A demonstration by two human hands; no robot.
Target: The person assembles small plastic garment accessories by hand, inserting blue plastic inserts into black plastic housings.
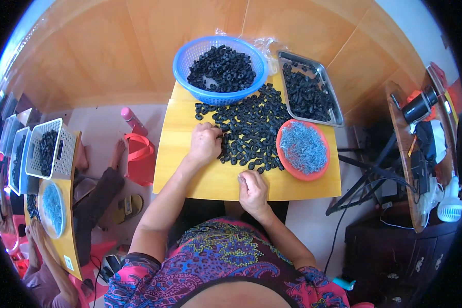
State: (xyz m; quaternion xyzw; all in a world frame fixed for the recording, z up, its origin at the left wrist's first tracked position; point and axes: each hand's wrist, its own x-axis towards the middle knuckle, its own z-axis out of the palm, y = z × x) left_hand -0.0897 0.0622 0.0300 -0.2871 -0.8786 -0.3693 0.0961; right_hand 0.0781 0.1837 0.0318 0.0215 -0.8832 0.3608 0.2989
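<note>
Small black ring-like parts (254,126) lie spread over the yellow table (190,182) in front of me. At the left edge of this pile is my left hand (205,143), its fingers curled in against the black parts; what they grip is hidden. My right hand (253,190) rests near the table's front edge, just below the pile, with thumb and fingers bent together. Whether anything small is pinched there cannot be made out. Close by on the right, an orange-red round dish (318,175) holds many thin silvery metal pieces (304,148).
A blue basket (262,64) full of black parts stands at the back, beside a metal tray (339,118) with more. Left, another person's hands (36,233) work at a second table (66,215) with white baskets (61,149). A black metal stand (364,177) is at right.
</note>
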